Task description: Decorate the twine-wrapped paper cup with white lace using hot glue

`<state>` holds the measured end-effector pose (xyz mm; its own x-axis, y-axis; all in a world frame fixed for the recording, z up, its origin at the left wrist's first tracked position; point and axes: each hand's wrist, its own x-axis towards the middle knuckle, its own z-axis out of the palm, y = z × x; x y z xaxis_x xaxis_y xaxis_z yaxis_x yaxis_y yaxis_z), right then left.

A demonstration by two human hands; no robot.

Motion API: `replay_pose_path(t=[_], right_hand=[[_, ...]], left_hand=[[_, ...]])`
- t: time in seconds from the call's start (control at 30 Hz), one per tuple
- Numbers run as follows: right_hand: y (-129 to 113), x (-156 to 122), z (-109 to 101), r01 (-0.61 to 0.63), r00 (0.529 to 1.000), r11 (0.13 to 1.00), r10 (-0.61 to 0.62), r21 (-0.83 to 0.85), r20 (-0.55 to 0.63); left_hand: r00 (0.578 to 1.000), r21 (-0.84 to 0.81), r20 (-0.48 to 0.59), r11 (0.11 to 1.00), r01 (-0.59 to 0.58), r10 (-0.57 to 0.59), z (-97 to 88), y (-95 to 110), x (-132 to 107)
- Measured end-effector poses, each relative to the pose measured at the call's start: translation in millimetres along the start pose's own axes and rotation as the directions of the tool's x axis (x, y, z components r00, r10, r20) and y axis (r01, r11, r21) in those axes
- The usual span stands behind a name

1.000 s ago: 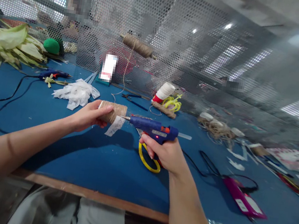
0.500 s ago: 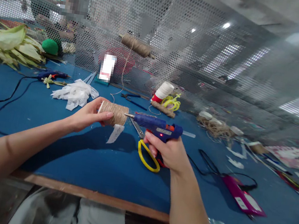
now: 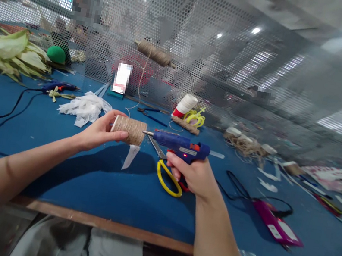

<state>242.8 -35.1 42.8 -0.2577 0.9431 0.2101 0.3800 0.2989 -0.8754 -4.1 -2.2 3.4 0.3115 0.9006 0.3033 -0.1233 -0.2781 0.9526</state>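
Above the blue tabletop, my left hand (image 3: 105,131) grips a twine-wrapped roll (image 3: 134,130) by its left end, thumb along the front. A strip of white lace (image 3: 130,157) hangs from the underside of the roll. My right hand (image 3: 194,173) is wrapped round the handle of a blue hot glue gun (image 3: 172,140), which has a glue stick jutting from its back. The metal nozzle points left and meets or nearly meets the roll's right end. Scissors with a yellow handle (image 3: 167,180) lie below the gun, partly hidden by it and my right hand.
Behind stands a perforated metal screen (image 3: 117,18) with a twine spool (image 3: 154,52) on it. White lace (image 3: 84,107), pliers (image 3: 153,115), a second glue gun (image 3: 60,86) and pale husks (image 3: 10,51) lie to the left and back. A purple device with a cord (image 3: 278,222) lies right.
The roll has turned slightly in my left hand, and the lace strip hangs a little lower and narrower. The glue gun stays at the roll's right end.
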Motion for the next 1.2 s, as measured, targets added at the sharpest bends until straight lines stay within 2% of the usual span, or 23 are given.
replay_pose_path(t=[0.33,0.53,0.7,0.97,1.2], right_hand=[[0.1,-1.4,-3.9,-0.013,1.000,0.999,0.013,-0.052,-0.005],[-1.7,-3.0,-4.8,-0.034,0.999,0.997,0.037,-0.075,0.032],[0.2,-1.1,-2.2,-0.054,0.998,0.998,0.054,-0.031,0.014],[1.8,-0.6,-2.6,-0.040,0.996,0.999,0.041,-0.013,0.078],[0.8,0.6,-1.9,-0.079,0.997,0.997,0.079,0.014,0.014]], left_hand=[[1.000,0.016,0.001,1.000,-0.002,0.002,-0.3,0.6,-0.3],[1.000,0.018,-0.006,1.000,-0.008,0.008,-0.4,-1.3,0.3],[1.000,0.030,0.008,0.999,-0.030,0.029,1.2,-0.3,0.0],[1.000,0.005,-0.009,1.000,0.005,-0.005,1.7,0.8,-0.4],[1.000,-0.016,0.013,1.000,0.000,0.000,3.8,1.5,-2.2]])
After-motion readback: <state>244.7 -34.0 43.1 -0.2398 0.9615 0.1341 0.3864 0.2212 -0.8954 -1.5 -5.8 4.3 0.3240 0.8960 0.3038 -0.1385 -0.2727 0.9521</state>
